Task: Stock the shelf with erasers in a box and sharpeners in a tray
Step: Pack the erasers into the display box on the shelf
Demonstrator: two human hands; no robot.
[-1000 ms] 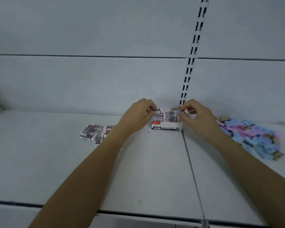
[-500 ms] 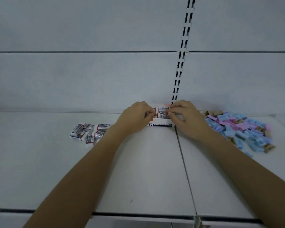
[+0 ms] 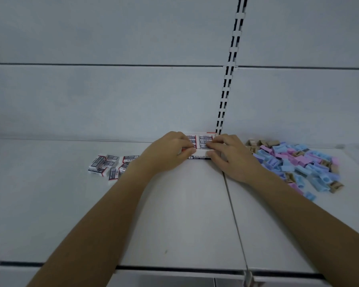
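Now shows left hand (image 3: 170, 156) and right hand (image 3: 232, 160) lowered onto white cardboard box (image 3: 199, 157) with black lettering, closer together than one second earlier and no longer with a single eraser pinched above it in the right. Shows each hand gripping the box's front edge, fingers curled over the packed white paper-sleeved erasers (image 3: 205, 139), thumb against the front wall. Places the box at the rear of the white metal shelf (image 3: 174, 214), against the back panel, below the slotted upright (image 3: 228, 79). Leaves loose sleeved erasers (image 3: 108, 164) scattered left, partly hidden by the left wrist; heap of blue, pink and tan plastic sharpeners (image 3: 294, 162) right.
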